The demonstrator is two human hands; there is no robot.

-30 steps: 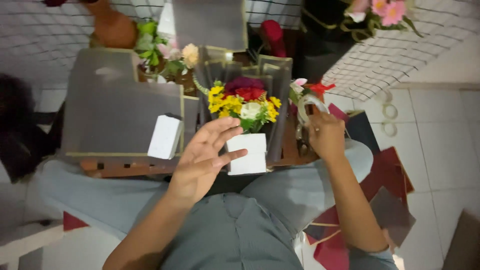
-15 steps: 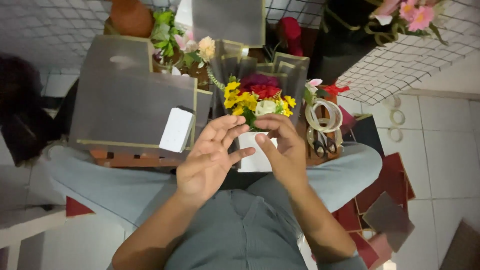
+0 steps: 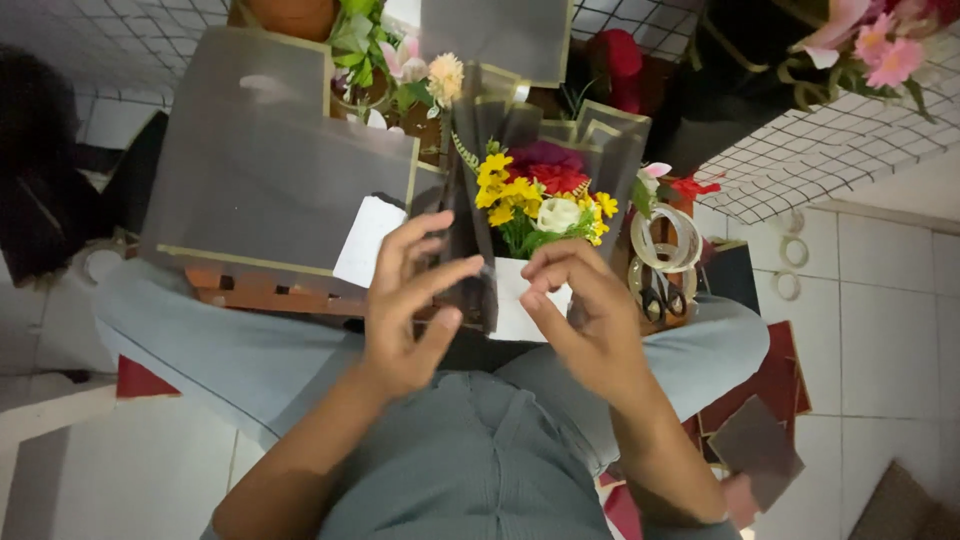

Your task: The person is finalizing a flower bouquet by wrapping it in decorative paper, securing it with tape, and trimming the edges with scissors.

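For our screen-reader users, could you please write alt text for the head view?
Both hands, left hand and right hand, meet at a small bouquet of yellow and red flowers in dark wrapping paper, above the person's lap.

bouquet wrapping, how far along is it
Looks done: the yellow, red and white flowers sit bunched in a white base, with dark wrap sheets standing behind them. In hand: the left hand and right hand work a dark sheet at the front. Left, as it seems: closing the front and tying; tape rolls and scissors lie unused beside it.
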